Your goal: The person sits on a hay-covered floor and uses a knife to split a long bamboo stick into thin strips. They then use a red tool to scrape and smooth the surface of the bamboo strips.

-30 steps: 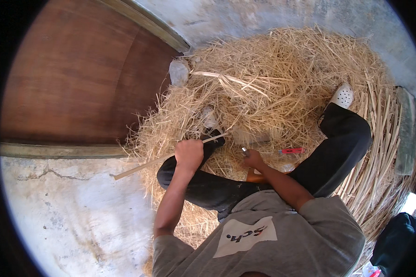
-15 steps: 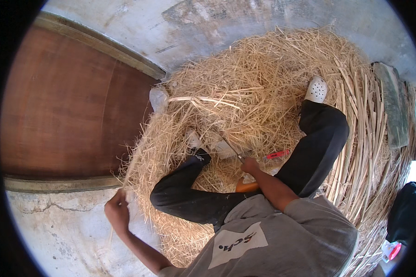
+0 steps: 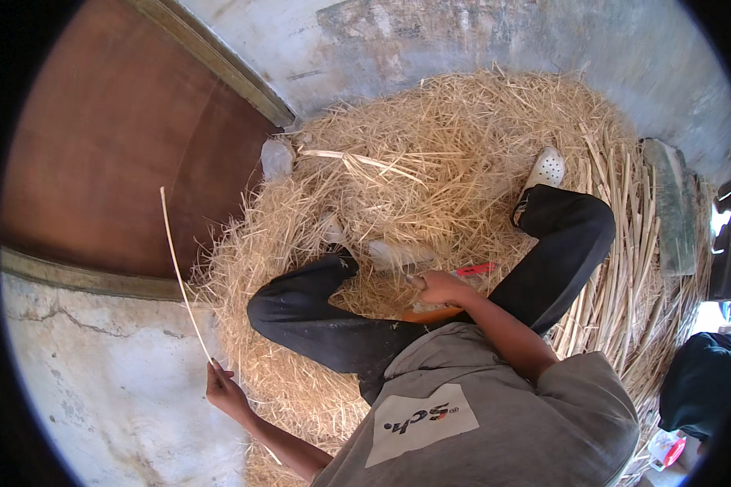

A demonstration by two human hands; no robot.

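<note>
My left hand is closed on a long, thin, pale bamboo strip, out to the left of my knees. The strip rises from my fingers with a slight bend, across the pale wall and in front of the brown panel. My right hand is closed round the handle of a knife between my legs. Its blade can hardly be made out now. Just beyond that hand lies a red cutter-like tool. An orange object, partly hidden, sits under my right forearm. A pale block rests in the shavings ahead.
A deep heap of straw-coloured shavings spreads around my feet up to the wall. Long split strips lie along the right, beside a greenish slab. A brown door-like panel is at left, with a clear plastic bag by its corner.
My left hand has moved slightly right and down, and the strip now stands out clearly. My right hand has turned; the long metal blade seen before hardly shows. The view has shifted a little.
</note>
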